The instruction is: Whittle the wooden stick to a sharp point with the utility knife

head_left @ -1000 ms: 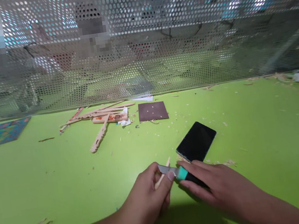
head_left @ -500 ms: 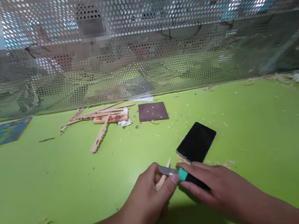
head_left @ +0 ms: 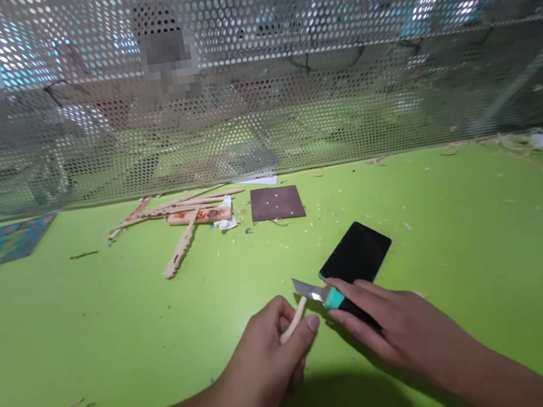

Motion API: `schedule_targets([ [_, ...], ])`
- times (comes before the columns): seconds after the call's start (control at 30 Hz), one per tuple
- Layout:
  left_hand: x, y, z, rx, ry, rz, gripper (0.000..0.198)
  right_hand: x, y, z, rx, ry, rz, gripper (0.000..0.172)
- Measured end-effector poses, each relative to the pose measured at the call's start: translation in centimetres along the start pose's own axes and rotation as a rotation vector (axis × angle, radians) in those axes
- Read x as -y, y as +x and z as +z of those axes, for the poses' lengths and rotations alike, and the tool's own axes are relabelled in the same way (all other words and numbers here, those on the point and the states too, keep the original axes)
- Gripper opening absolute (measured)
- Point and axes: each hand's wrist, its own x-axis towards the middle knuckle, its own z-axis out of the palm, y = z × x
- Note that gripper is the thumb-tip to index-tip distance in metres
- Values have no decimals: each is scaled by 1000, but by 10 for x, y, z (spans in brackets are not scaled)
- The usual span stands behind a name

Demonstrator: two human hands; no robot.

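Note:
My left hand (head_left: 273, 358) is closed around a pale wooden stick (head_left: 295, 320), whose narrow end points up and away to the right. The stick's lower end shows below my wrist at the bottom edge; its middle is hidden in my fingers. In my right hand (head_left: 386, 322) is a craft knife (head_left: 334, 298) with a black and teal handle. Its bare metal blade points left, over the stick's tip; whether the two touch I cannot tell. A black smartphone (head_left: 357, 253) lies just beyond my right hand, partly covered by it.
Carved wooden sticks (head_left: 181, 246) lie in a pile at the back left, beside a dark brown square sheet (head_left: 277, 203). A colourful patterned sheet (head_left: 9, 242) is at the far left. Wood shavings dot the green table (head_left: 134, 344). A perforated metal screen (head_left: 340, 113) closes the back.
The knife in my right hand has moved slightly up and away, and its blade has swung upward off my left thumb. My left hand stays nearly where it was, still around the stick.

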Motion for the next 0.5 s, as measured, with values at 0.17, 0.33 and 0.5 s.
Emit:
schedule_targets([
  [0.17, 7, 2, -4, 82, -134, 25, 44, -3, -3, -1, 63, 52, -31, 56],
  [0.33, 9, 6, -6, 103, -176, -30, 48, 0, -5, 4, 131, 131, -112, 51],
  [0.5, 9, 7, -4, 96, -195, -9, 46, 1, -4, 4, 119, 74, -95, 54],
])
